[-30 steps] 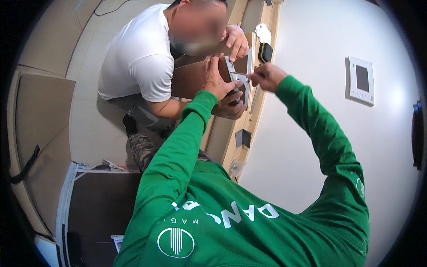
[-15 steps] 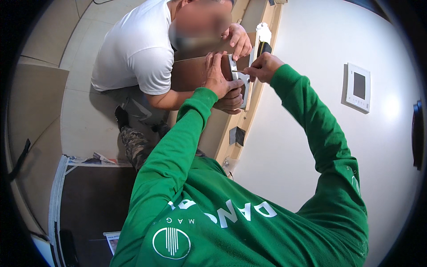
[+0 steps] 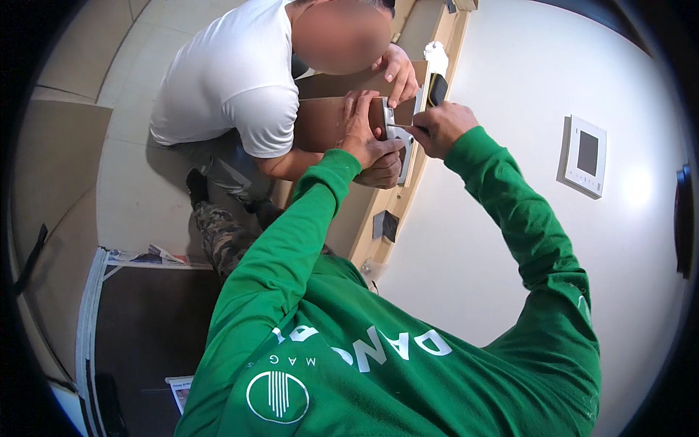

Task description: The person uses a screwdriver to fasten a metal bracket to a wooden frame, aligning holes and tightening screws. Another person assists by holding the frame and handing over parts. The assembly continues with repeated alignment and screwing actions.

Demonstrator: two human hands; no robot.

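Observation:
My left hand [image 3: 362,138] grips the end of a brown panel [image 3: 318,120], its fingers over the panel and its thumb at the silvery metal plate [image 3: 405,138] on the edge. Closed around a thin-shafted tool [image 3: 400,126], my right hand [image 3: 445,127] keeps the tip against that plate. A black and yellow piece [image 3: 437,89] shows just beyond my right hand; whether it belongs to the tool I cannot tell. One hand of a co-worker [image 3: 397,73] rests on the far side of the panel, and the other [image 3: 381,172] supports the plate near my left thumb.
A person in a white shirt [image 3: 226,95] crouches close at the left. The wooden frame [image 3: 370,237] runs beside the white wall [image 3: 495,247], where a screen panel [image 3: 586,156] is mounted. A dark mat [image 3: 156,320] lies at lower left.
The panel, plate and hands sit slightly lower and farther right in the picture. My right hand has turned a little on the tool. The co-worker leans slightly right.

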